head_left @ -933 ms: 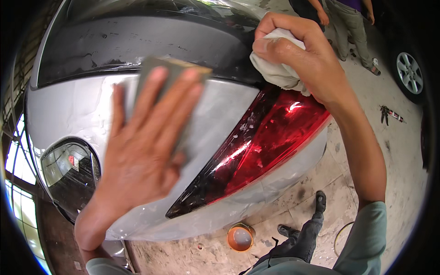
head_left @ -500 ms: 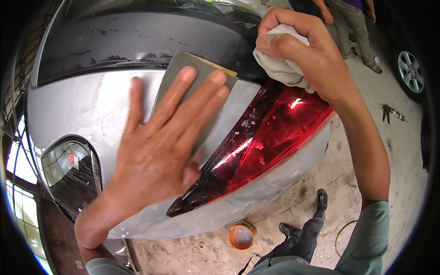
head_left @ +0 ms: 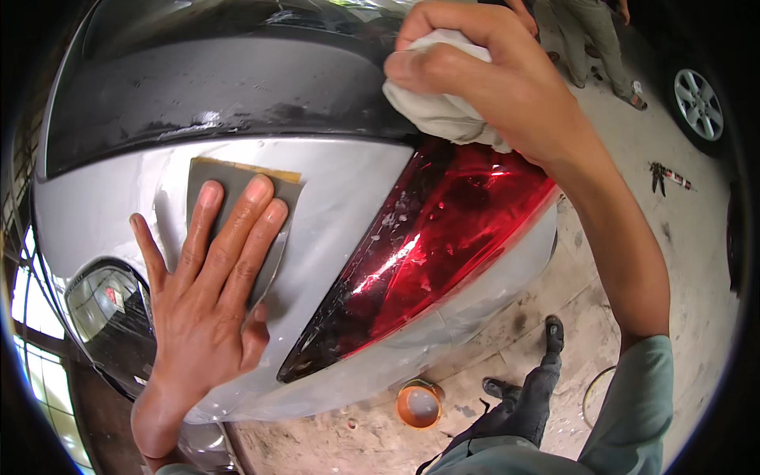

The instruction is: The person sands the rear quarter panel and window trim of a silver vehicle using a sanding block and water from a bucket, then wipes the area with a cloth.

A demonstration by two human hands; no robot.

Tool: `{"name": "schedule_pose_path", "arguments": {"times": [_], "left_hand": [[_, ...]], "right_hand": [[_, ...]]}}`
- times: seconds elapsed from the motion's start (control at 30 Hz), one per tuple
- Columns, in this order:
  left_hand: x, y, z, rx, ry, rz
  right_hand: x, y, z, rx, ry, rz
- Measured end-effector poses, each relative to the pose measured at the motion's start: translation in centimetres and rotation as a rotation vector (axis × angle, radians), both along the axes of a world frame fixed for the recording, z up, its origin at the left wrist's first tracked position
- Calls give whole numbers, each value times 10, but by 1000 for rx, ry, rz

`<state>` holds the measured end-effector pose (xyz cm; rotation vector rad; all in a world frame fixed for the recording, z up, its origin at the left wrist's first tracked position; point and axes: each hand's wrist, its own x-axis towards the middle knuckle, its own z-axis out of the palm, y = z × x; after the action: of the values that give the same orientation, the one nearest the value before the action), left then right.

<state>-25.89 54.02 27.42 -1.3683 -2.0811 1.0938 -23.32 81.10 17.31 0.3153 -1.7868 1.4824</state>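
My left hand [head_left: 207,293] lies flat with its fingers outstretched, three of them pressing a folded grey sheet of sandpaper [head_left: 207,176] against the car's silver body panel [head_left: 340,182]. The sheet's tan edge shows above the fingertips. Its lower part is hidden under the hand. My right hand [head_left: 507,71] is closed round a bunched white cloth [head_left: 439,103] at the upper corner of the red tail light [head_left: 443,253], by the dark rear window [head_left: 261,79]. Light flecks mark the tail light's dark edge, and the silver paint looks wet.
An orange bucket [head_left: 419,404] of cloudy liquid stands on the concrete floor near my feet. A caulking gun [head_left: 671,178] lies farther right, near another car's wheel [head_left: 698,107]. Another person's legs [head_left: 592,43] are at the upper right. A dark round-cornered recess [head_left: 111,309] is left of my wrist.
My left hand has slid left and down over the panel, carrying the sandpaper away from the tail light. My right hand has shifted left and slightly up with the cloth.
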Motion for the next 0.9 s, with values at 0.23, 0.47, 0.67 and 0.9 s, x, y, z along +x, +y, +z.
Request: {"name": "schedule_pose_path", "arguments": {"times": [0.23, 0.47, 0.67, 0.9], "left_hand": [[0, 30, -9, 27, -169, -76], [3, 44, -13, 3, -191, -75], [7, 9, -20, -7, -116, -43], [7, 44, -26, 55, -199, -64]], "right_hand": [[11, 2, 10, -60, -122, 93], [-1, -8, 5, -98, 17, 51], [6, 5, 6, -60, 37, 113], [8, 4, 5, -77, 14, 141]]}}
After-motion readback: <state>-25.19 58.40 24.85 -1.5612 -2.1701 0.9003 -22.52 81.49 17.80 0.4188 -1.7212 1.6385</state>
